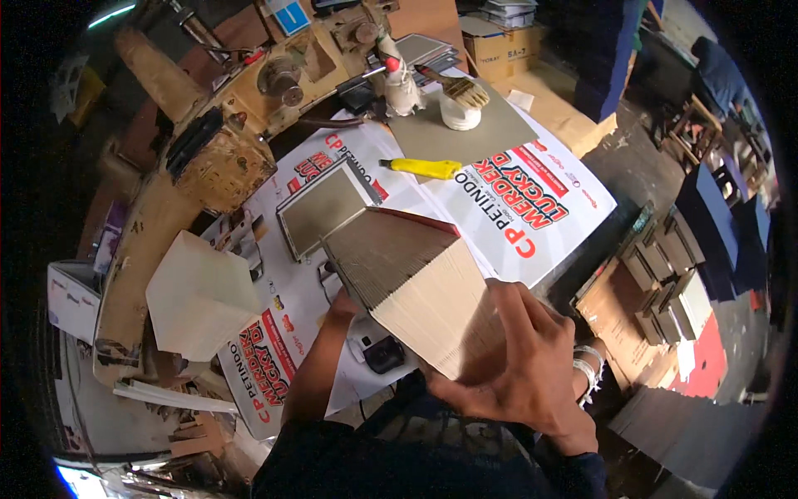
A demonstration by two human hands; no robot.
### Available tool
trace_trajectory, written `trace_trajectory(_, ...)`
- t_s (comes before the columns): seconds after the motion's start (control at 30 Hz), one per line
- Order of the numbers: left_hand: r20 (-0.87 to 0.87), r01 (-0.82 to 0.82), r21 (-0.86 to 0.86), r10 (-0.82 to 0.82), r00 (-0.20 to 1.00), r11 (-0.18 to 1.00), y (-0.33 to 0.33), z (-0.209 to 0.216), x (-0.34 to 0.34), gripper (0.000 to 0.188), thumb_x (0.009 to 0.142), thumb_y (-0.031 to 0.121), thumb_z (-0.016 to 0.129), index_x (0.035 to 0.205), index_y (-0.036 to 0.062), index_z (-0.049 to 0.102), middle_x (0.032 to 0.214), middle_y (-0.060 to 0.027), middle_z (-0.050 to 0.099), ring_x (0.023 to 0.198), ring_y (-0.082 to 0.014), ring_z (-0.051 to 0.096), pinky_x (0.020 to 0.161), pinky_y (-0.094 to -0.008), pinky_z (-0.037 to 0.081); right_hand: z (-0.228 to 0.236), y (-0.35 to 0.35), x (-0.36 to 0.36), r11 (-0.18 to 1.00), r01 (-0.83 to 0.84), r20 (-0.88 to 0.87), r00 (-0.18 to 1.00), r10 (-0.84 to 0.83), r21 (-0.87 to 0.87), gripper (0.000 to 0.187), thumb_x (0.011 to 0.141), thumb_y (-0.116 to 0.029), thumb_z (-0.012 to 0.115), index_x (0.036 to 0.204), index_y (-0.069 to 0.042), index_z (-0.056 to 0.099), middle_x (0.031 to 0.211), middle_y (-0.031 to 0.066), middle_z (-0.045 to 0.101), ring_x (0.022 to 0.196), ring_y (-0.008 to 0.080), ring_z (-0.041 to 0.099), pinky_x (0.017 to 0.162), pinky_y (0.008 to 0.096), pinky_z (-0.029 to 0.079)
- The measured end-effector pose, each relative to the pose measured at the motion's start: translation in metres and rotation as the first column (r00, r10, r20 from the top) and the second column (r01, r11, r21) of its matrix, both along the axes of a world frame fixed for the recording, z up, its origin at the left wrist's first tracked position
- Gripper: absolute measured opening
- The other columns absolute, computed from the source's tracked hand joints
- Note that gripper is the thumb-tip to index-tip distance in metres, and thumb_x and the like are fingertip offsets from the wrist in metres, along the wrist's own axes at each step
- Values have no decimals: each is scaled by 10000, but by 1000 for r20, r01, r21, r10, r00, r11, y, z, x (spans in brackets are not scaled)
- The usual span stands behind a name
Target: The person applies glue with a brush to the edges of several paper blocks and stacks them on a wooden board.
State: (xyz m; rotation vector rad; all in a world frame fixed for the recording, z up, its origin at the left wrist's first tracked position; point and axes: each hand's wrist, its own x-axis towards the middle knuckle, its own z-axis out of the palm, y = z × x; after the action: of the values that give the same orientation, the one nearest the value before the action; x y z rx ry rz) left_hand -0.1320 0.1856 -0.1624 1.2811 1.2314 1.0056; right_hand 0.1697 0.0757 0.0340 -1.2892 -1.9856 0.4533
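Observation:
A thick book block (440, 308) of many cream pages, with grey board at its top side and a dark red strip along one far edge, is tilted up in front of me. My right hand (528, 358) clasps its right lower corner, thumb and fingers spread around the page edges. On the left side my left hand (339, 306) holds against the block, its fingers mostly hidden behind it. Just beyond lies a grey board panel with a pale border (328, 208). Printed white and red sheets (507, 200) cover the work surface beneath.
A yellow tool like a cutter (420, 168) lies beyond the block. Farther off are a white tub (460, 115) with a brush (461, 87) across it and a red-capped bottle (401, 87). A cream block (199, 295) and a worn machine (220, 158) stand left; book stacks (665, 283) right.

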Motion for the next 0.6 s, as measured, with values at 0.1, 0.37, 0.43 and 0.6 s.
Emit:
trace_trajectory(0.1, 8, 5, -9, -5, 1000, 1000, -3, -2, 2, 615, 884, 329, 674, 1387, 29, 486, 1330, -149, 569, 1181, -290, 566, 1005, -438, 470, -2, -3, 0, 999, -4, -13, 1000, 5, 49, 821, 612, -442, 846, 1182, 39, 504, 911, 153, 595, 750, 348, 678, 597, 430, 555)
trace_trajectory(0.37, 28, 28, -40, -27, 999, 999, 0, -1, 3, 587, 922, 339, 633, 1393, 24, 478, 1340, -156, 559, 1184, -299, 564, 1006, -443, 468, -4, -3, 9, 998, 62, -116, 991, -62, -6, 759, 601, -414, 846, 1134, 32, 541, 846, 168, 623, 695, 343, 672, 603, 409, 546)
trace_trajectory(0.43, 37, -14, -27, 15, 999, 1000, -16, 14, -7, 580, 932, 341, 623, 1394, 23, 476, 1343, -157, 557, 1184, -301, 563, 1007, -444, 467, 0, -5, 15, 993, 71, -272, 958, -95, -97, 721, 599, -406, 846, 1102, 29, 566, 782, 167, 632, 643, 338, 657, 593, 393, 529)
trace_trajectory(0.6, 186, -87, -137, 112, 976, 987, -59, 52, 10, 571, 947, 327, 606, 1401, 10, 467, 1334, -172, 556, 1185, -312, 561, 1008, -447, 467, -51, -13, 55, 969, 72, -602, 772, -204, -237, 579, 583, -403, 867, 921, 19, 660, 713, 143, 653, 611, 195, 608, 581, 350, 478)
